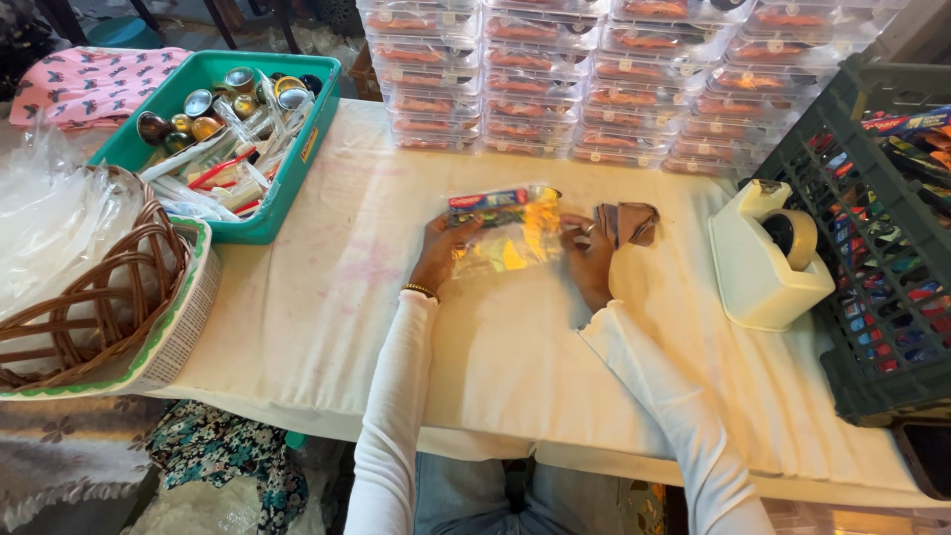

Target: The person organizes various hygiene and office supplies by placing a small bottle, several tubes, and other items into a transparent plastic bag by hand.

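Both white-sleeved arms reach up from bottom centre. Left hand (443,255) grip closed on the left edge of a clear plastic packet (505,233), flat on the white-covered bench (327,297) mid-frame. Right hand (591,260) pinches the packet's right edge, brown folded piece (626,223) just beside it. Tape dispenser (763,260) to the right, dark crate (877,248) far right. Green tray (267,213) upper left, wicker basket (89,287) left. Stacked clear boxes (614,79) along the top.

On the table (327,297), a clear packet (503,230) lies in the middle between two hands. A bin (253,223) and a basket (89,287) sit left, a tape dispenser (758,267) and a crate (872,327) right, stacked boxes (614,79) behind.
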